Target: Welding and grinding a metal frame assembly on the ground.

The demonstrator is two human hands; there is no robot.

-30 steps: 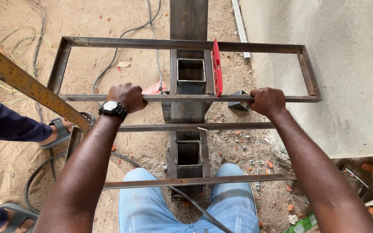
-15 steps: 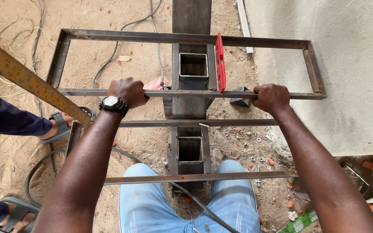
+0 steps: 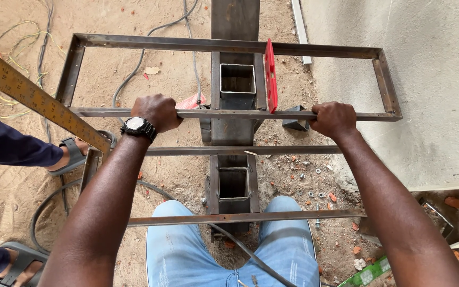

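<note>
Both hands grip the near long bar of a rectangular steel frame (image 3: 224, 45). The left hand (image 3: 158, 110), wristwatch at the wrist, and the right hand (image 3: 334, 118) are closed fully round the bar, well apart. The frame rests across a steel channel post (image 3: 233, 95) above sandy ground. By judgement it is rigid, fairly heavy, sharp-cornered and rusty rather than slippery; the spaced two-handed hold suits it. A red magnetic square (image 3: 270, 74) stands upright against the bar. A red wrapper (image 3: 191, 101), possibly plastic, lies beneath the frame.
</note>
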